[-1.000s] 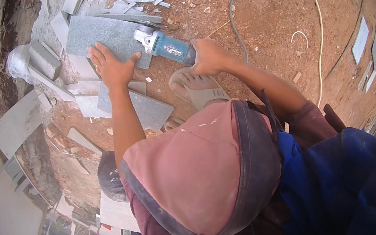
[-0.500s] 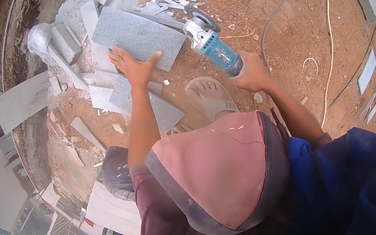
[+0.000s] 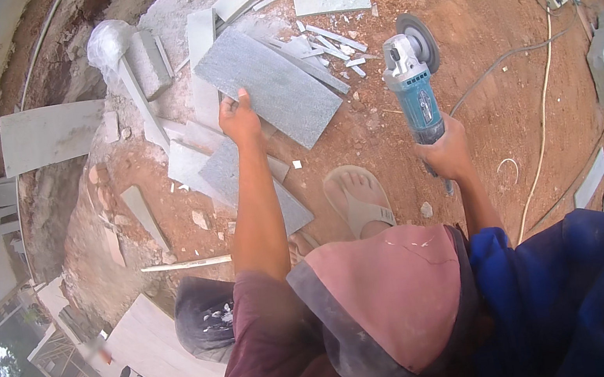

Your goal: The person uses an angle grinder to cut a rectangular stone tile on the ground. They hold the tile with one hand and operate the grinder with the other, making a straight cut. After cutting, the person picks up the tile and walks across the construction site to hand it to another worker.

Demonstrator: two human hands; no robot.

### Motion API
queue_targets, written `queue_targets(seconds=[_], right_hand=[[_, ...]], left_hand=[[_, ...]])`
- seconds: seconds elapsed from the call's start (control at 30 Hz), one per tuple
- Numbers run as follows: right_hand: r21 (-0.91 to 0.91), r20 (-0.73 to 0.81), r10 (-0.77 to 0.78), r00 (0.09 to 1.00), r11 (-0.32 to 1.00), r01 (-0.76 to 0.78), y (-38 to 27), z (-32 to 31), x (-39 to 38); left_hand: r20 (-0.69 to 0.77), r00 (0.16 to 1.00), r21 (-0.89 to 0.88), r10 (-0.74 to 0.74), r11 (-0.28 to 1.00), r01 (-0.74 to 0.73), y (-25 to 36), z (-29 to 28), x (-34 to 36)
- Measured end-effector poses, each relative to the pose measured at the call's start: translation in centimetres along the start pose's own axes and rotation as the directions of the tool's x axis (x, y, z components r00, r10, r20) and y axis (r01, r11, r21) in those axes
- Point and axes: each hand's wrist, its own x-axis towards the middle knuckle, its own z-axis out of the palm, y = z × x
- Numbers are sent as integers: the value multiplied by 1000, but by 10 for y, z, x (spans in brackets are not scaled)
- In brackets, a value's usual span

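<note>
My left hand [image 3: 238,117] grips the near edge of a grey stone tile [image 3: 267,85], holding it tilted over a pile of cut tiles. My right hand [image 3: 445,152] is closed around the handle of a blue angle grinder [image 3: 411,81], lifted off to the right of the tile with its disc [image 3: 419,36] pointing away from me. The grinder is clear of the tile. My foot in a sandal [image 3: 356,200] rests on the red dirt between my arms. My cap brim fills the lower middle of the view.
More grey tiles [image 3: 240,176] and thin offcut strips [image 3: 330,39] lie about the dirt. A power cord [image 3: 543,128] runs along the right. Stone slabs [image 3: 49,135] lean at the left by a trench, and a plastic-wrapped bundle [image 3: 107,45] sits at the back left.
My right hand has swung the grinder off the tile, out to the right. My left hand has shifted from lying flat on the tile to gripping its edge and lifting it.
</note>
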Motion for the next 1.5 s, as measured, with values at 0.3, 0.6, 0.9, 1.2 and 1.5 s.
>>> queue_targets(seconds=[0.3,0.6,0.9,1.2,1.5], right_hand=[[-147,68,-55,996,987,65,13,15,-3],[-155,275,14,961,987,30,-9,34,3],[-206,322,-62,945,969,133,-27,48,17],[-300,336,-48,940,941,155,-34,41,26],[-362,265,26,964,929,74,-31,37,14]], left_hand=[[-214,974,-220,76,968,-124,25,-125,-2],[-635,772,-15,22,999,-41,22,-318,-47],[-826,557,61,-90,967,246,-108,-417,-102],[-788,546,19,-285,875,484,-181,-412,-119],[-879,458,474,128,330,816,-163,-331,-104]])
